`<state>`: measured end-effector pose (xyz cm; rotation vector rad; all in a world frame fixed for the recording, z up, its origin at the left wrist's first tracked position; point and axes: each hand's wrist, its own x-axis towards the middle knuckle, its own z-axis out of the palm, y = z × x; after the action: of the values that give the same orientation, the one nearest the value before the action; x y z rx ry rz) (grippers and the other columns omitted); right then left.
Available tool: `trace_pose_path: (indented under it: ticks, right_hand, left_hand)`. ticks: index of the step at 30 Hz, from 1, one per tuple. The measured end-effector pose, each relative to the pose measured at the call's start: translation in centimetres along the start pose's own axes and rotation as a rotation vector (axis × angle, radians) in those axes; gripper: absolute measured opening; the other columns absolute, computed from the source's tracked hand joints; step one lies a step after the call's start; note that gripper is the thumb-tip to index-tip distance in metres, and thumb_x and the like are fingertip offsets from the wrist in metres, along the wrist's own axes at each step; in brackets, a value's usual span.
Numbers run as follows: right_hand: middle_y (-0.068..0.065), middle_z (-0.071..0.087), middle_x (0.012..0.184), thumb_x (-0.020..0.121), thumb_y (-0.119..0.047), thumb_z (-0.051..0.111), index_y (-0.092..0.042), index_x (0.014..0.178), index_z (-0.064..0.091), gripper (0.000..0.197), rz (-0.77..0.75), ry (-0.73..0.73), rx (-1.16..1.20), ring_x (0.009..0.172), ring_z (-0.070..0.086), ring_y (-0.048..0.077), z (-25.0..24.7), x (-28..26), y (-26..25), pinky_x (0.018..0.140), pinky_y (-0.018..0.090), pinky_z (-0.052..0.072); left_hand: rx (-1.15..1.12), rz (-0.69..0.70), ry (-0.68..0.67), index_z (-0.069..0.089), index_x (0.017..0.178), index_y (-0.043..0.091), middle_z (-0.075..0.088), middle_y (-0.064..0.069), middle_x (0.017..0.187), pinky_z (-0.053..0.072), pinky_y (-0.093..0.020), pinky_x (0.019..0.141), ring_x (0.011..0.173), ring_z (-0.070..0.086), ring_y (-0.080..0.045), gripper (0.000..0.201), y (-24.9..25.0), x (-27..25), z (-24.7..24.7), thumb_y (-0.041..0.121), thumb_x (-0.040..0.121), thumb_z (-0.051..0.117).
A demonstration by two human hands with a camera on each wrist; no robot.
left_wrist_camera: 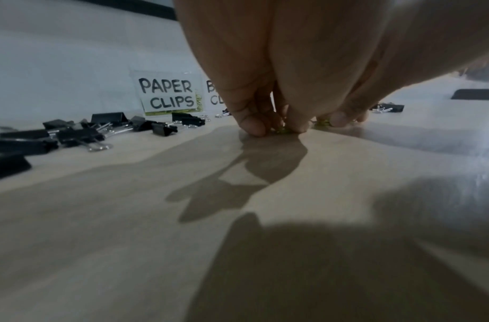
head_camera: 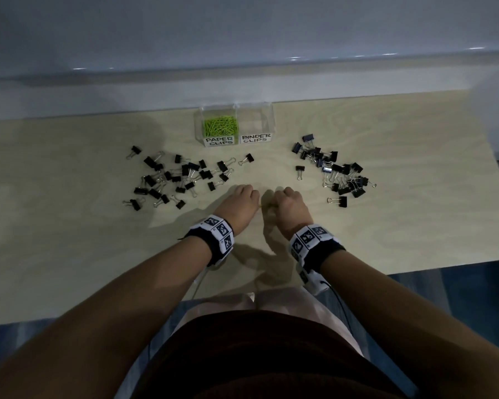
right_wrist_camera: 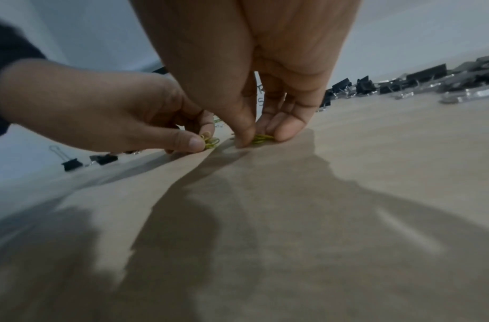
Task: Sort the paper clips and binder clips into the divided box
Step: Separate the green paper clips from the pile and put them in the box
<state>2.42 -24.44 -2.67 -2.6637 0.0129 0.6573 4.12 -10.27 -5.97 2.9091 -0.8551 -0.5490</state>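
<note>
Green paper clips [right_wrist_camera: 210, 140] are pinched off the wooden table [head_camera: 415, 226] by the left hand [head_camera: 239, 203], others [right_wrist_camera: 261, 138] by the right hand [head_camera: 288, 205]; both pinches should be secured before carrying to the divided box [head_camera: 254, 110], left compartment

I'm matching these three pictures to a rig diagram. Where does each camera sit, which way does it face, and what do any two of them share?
Head: on the head, facing forward and down at the table, divided box and binder clips; shows forearms and both hands.
Left wrist: low over the table, facing along the left hand toward the box.
Right wrist: low, facing along the right hand; the left hand enters from the side.
Shared: both wrist views show green paper clips pinched at the fingertips.
</note>
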Motion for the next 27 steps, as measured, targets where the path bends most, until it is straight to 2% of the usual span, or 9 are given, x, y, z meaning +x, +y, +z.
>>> trace_pose_path:
  ticks: [6,8,10,11,13,17,21,25,27]
  right_hand:
    - [0.024,0.047,0.121,0.088,-0.002,0.041,0.008,0.124,0.041,0.038,-0.141,-0.022,-0.210,0.108,0.044,0.039,0.1,0.2,1.0,0.092,0.042,0.038]
    - [0.029,0.053,0.105,0.080,0.002,0.052,0.013,0.113,0.048,0.036,-0.192,-0.034,-0.255,0.093,0.051,0.043,-0.2,0.2,1.0,0.079,0.048,0.049]
    - [0.027,0.057,0.080,0.062,0.009,0.062,0.012,0.094,0.054,0.033,-0.199,-0.108,-0.292,0.066,0.057,0.041,-0.3,0.3,1.1,0.049,0.042,0.054]
    - [0.024,0.057,0.072,0.057,0.008,0.062,0.009,0.090,0.052,0.035,-0.213,-0.131,-0.324,0.058,0.056,0.037,-0.3,0.6,1.2,0.041,0.035,0.051]
    - [0.019,0.057,0.067,0.059,0.004,0.057,0.006,0.088,0.050,0.031,-0.292,-0.104,-0.423,0.053,0.055,0.033,-0.3,1.0,1.4,0.036,0.029,0.044]
    - [0.013,0.059,0.064,0.070,-0.006,0.042,0.007,0.085,0.064,0.029,-0.414,-0.064,-0.604,0.051,0.056,0.028,-0.4,1.7,1.3,0.036,0.025,0.041]
    - [0.012,0.060,0.063,0.058,-0.010,0.071,0.004,0.079,0.066,0.025,-0.394,-0.090,-0.619,0.050,0.057,0.027,-0.8,2.6,1.2,0.040,0.024,0.044]
    - [0.023,0.060,0.094,0.081,-0.002,0.056,0.009,0.104,0.056,0.026,-0.366,-0.041,-0.458,0.085,0.060,0.037,-1.7,2.8,1.3,0.067,0.038,0.050]
    - [0.018,0.059,0.097,0.088,-0.007,0.050,0.001,0.103,0.055,0.018,-0.302,-0.021,-0.315,0.087,0.059,0.034,-2.3,3.5,1.6,0.071,0.036,0.045]
  left_hand:
    - [0.109,0.041,-0.040,0.042,0.118,-0.002,0.046,-0.020,0.119,0.041,-0.037,0.092,0.111,0.043,-0.034,0.033,0.5,-0.7,-0.8,-0.007,0.085,0.041]
    - [0.130,0.053,-0.073,0.048,0.111,-0.004,0.051,-0.021,0.111,0.046,-0.036,0.083,0.103,0.050,-0.034,0.031,0.7,-0.6,-1.4,-0.008,0.080,0.050]
    - [0.155,0.077,-0.085,0.057,0.092,-0.003,0.058,-0.020,0.090,0.054,-0.036,0.065,0.083,0.057,-0.033,0.028,0.8,-0.6,-1.9,-0.009,0.066,0.066]
    - [0.152,0.088,-0.077,0.057,0.090,-0.004,0.058,-0.021,0.088,0.055,-0.038,0.063,0.081,0.057,-0.034,0.026,0.8,-0.5,-2.0,-0.010,0.066,0.065]
    - [0.133,0.092,-0.118,0.051,0.106,-0.005,0.053,-0.025,0.105,0.052,-0.043,0.079,0.098,0.053,-0.037,0.027,0.9,-0.3,-2.2,-0.012,0.080,0.045]
    - [0.163,0.056,-0.090,0.044,0.116,-0.002,0.050,-0.023,0.116,0.047,-0.041,0.088,0.107,0.049,-0.036,0.030,0.5,0.2,-2.2,-0.008,0.087,0.037]
    - [0.121,0.009,-0.097,0.045,0.117,-0.003,0.053,-0.023,0.116,0.045,-0.042,0.088,0.107,0.051,-0.036,0.030,-0.5,0.4,-2.3,-0.006,0.088,0.038]
    - [-0.039,-0.108,-0.088,0.050,0.112,-0.005,0.056,-0.023,0.111,0.045,-0.044,0.081,0.100,0.055,-0.037,0.025,-2.0,0.6,-2.9,-0.002,0.091,0.035]
    - [-0.185,-0.187,-0.031,0.053,0.105,-0.005,0.059,-0.021,0.107,0.045,-0.040,0.077,0.096,0.057,-0.035,0.022,-2.9,0.8,-3.7,0.005,0.093,0.037]
